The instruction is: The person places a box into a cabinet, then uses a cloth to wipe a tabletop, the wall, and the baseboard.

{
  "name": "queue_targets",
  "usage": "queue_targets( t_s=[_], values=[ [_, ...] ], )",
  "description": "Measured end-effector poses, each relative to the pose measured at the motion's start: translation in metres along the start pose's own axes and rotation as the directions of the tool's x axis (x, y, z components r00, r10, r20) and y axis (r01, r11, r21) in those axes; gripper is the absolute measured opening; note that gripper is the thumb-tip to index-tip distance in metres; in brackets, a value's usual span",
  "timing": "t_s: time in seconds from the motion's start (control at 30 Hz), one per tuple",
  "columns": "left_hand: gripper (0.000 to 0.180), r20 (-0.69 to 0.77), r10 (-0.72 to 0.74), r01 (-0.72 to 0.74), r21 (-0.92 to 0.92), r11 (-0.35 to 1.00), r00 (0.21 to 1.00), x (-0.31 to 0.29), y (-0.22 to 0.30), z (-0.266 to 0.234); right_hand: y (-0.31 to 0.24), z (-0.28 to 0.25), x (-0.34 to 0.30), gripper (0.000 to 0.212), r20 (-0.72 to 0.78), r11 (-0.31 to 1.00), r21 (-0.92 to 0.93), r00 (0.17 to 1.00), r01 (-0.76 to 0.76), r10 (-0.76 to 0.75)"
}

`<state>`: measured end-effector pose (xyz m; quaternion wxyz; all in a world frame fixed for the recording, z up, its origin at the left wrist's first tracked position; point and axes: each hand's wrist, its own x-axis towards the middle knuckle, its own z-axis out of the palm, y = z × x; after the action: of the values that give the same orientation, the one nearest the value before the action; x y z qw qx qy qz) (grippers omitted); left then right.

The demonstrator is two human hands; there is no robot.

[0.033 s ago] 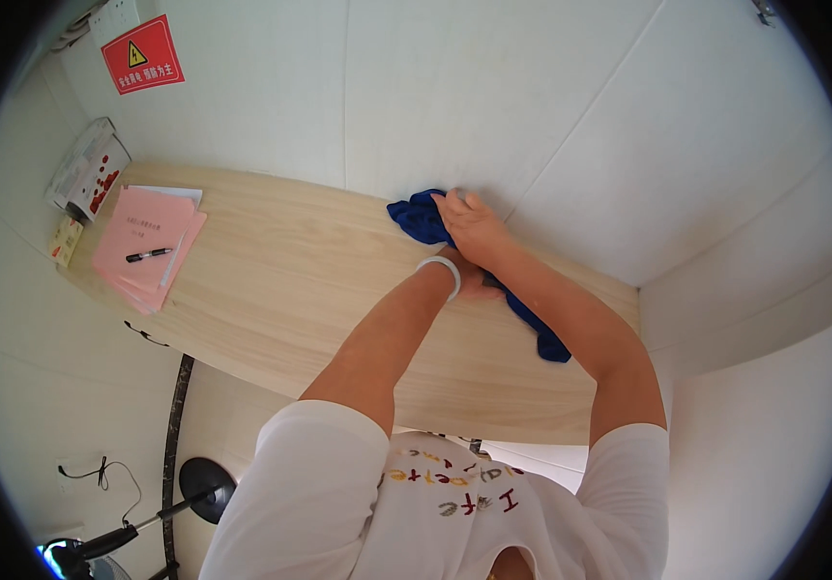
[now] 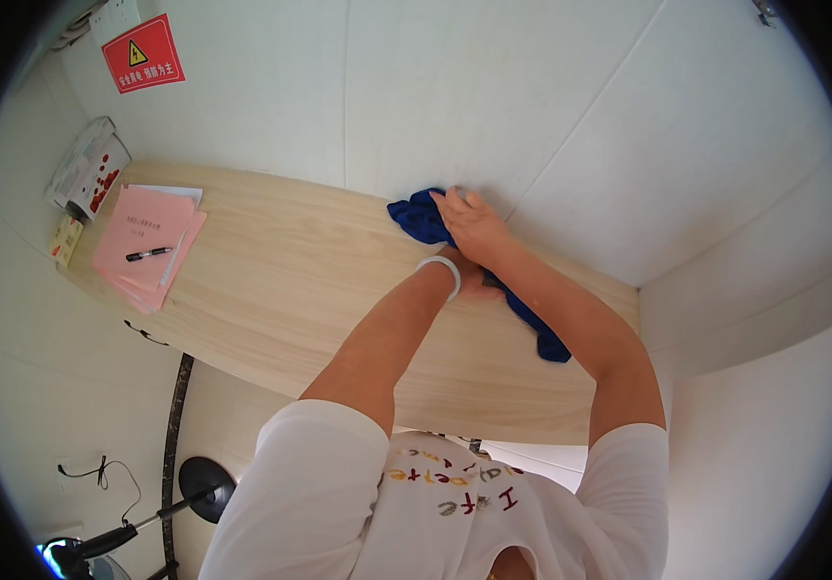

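A dark blue cloth (image 2: 420,220) lies bunched on the light wooden tabletop (image 2: 280,251), close to the wall. Its other end trails out below my right forearm toward the table's near right side. Bent over the bunched part, the fingers of my right hand (image 2: 477,229) grip it near the wall. My left hand (image 2: 477,282), with a pale band at the wrist, is tucked beneath the right wrist and rests against the cloth. Most of its fingers are hidden by the right arm, so their grip does not show.
Pink paper folders (image 2: 150,227) with a black pen (image 2: 149,254) on top lie at the table's left end. Beside them stand a white box (image 2: 97,174) and a small yellow packet (image 2: 66,241). A red warning sign (image 2: 144,54) hangs on the wall. A black round base (image 2: 207,488) is at lower left.
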<state>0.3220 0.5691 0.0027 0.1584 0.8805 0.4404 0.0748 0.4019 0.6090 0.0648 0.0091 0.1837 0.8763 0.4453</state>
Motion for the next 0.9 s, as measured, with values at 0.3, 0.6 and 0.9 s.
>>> queue_targets(
  t_s=[0.3,0.6,0.9],
  values=[
    [0.065,-0.204,0.108,-0.127,-0.084,0.988,0.973,-0.001,-0.005,0.005,-0.005,-0.005,0.005,0.047,0.049,0.995,0.102,0.999,-0.009,0.004],
    [0.066,-0.173,0.073,-0.080,-0.031,0.996,0.982,-0.008,-0.008,-0.002,-0.009,-0.010,0.031,0.045,0.066,0.989,0.147,0.998,0.011,-0.021],
    [0.051,0.077,0.098,-0.109,0.157,0.982,0.992,0.002,-0.006,-0.017,-0.039,0.002,0.074,0.052,-0.156,0.998,0.023,0.986,-0.062,0.065]
  ],
)
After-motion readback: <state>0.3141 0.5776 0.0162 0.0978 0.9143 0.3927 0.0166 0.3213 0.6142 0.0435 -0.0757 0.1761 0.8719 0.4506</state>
